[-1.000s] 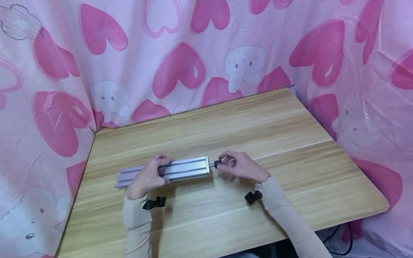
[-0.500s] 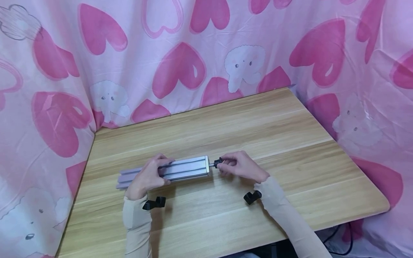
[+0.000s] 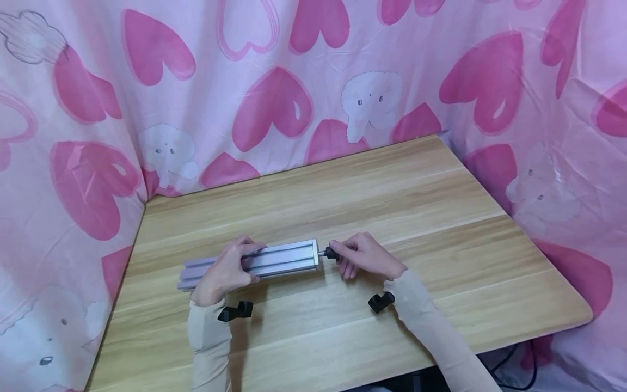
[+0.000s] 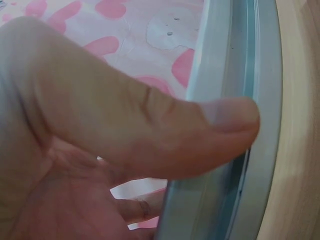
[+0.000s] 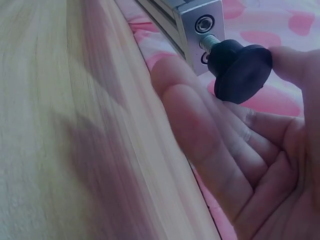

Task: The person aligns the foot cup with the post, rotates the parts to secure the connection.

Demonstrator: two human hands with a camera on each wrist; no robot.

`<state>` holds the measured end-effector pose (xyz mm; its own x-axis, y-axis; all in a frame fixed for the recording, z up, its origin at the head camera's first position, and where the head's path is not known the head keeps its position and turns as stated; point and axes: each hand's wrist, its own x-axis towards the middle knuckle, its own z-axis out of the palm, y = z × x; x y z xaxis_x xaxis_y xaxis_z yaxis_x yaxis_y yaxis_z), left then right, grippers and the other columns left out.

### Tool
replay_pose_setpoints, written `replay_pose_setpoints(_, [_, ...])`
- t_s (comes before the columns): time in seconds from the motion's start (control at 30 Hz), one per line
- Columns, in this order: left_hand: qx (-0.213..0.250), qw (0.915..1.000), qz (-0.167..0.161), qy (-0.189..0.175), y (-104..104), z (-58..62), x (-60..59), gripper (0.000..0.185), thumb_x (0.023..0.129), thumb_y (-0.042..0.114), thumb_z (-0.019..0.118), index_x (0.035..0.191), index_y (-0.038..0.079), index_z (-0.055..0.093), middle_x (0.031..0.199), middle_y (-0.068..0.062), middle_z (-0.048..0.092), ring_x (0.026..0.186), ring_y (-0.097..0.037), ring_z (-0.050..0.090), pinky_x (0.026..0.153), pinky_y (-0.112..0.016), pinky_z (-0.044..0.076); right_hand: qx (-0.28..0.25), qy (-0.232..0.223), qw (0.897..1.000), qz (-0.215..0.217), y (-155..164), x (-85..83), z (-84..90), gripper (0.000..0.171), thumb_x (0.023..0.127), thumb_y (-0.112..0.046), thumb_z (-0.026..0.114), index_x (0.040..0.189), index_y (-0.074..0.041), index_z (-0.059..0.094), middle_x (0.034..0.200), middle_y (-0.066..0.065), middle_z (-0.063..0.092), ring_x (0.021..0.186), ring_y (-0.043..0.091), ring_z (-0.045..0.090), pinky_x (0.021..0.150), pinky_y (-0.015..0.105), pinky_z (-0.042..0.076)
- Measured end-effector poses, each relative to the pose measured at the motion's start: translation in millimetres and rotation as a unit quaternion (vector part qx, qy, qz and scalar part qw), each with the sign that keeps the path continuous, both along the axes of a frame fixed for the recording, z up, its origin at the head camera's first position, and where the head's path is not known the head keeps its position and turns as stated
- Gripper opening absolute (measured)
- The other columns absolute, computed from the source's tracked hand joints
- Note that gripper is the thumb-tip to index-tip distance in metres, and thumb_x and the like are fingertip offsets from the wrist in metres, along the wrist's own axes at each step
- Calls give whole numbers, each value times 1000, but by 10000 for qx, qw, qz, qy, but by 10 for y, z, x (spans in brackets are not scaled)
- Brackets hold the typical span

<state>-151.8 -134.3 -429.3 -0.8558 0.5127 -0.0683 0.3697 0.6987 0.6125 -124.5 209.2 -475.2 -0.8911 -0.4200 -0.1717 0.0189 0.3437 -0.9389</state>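
A silver slotted aluminium bar (image 3: 274, 259) lies across the wooden table (image 3: 343, 196). My left hand (image 3: 226, 268) grips its left half, thumb laid over the top slot; the left wrist view shows the thumb (image 4: 220, 120) pressing on the bar (image 4: 252, 65). A black round knob (image 3: 332, 253) on a threaded stud sits in the bar's right end face. My right hand (image 3: 357, 256) pinches that knob. In the right wrist view the knob (image 5: 241, 67) is held between thumb and fingers (image 5: 210, 145), its stud entering the bar end (image 5: 200, 30).
Pink heart-print cloth (image 3: 274, 98) hangs round the table on the left, back and right. Black camera mounts sit at both wrists (image 3: 235, 311) (image 3: 381, 301). The table's front right corner is rounded, with dark cables (image 3: 511, 365) below it.
The right hand's fingers have shifted round the knob, from spread above it to curled lower beside it. The bar and the left hand have hardly moved.
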Motion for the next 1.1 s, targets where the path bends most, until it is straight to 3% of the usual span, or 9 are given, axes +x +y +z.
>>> replay_pose_setpoints(0.13, [-25,10000,38,-4,-7,2,-7,73,62,-3,80,133,-3,64,115,-11,61,99,-25,53,83,-35,45,31,-136,9999,89,-10,4,0,69,105,-53,41,89,6,73,71,12,73,60,30,71,59,44,59])
replay_pose_setpoints(0.23, [-28,10000,40,74,-22,8,-14,73,61,-3,80,132,-2,64,114,-11,61,99,-25,54,83,-37,46,204,-86,9997,111,-9,4,12,68,105,-54,39,96,5,72,75,12,74,64,29,72,61,42,59])
replay_pose_setpoints(0.37, [11,9999,-9,137,-32,4,-20,72,61,-2,80,131,-3,65,113,-11,62,98,-25,54,83,-37,46,474,375,9982,26,2,23,39,51,99,-47,59,124,-3,65,93,7,74,77,22,72,70,35,59])
replay_pose_setpoints(0.47, [73,9999,-71,127,-29,-14,-18,71,61,-1,80,131,-3,65,113,-10,62,97,-24,53,82,-35,45,453,852,9953,-23,3,44,53,55,90,-33,75,136,-8,58,101,3,71,87,18,70,77,31,58])
replay_pose_setpoints(0.63, [41,9998,-130,122,-32,-47,-3,70,61,-1,81,129,-3,66,113,-10,63,97,-23,53,82,-35,46,311,1225,9920,-18,-4,71,38,47,87,-17,79,129,-6,63,100,1,73,90,14,70,81,27,58])
replay_pose_setpoints(0.87, [-26,10000,27,-5,-33,-53,19,71,62,-2,81,131,0,66,114,-8,62,97,-22,53,83,-34,45,448,1221,9915,-84,-9,74,9,43,92,-31,74,126,-6,67,99,0,75,87,14,70,78,26,57])
replay_pose_setpoints(1.1, [-49,9998,152,-102,-40,-30,26,70,63,-2,81,132,1,66,115,-7,61,97,-22,52,83,-34,45,241,771,9967,25,-26,27,10,41,99,-37,62,122,-4,69,94,14,76,77,26,73,69,33,59])
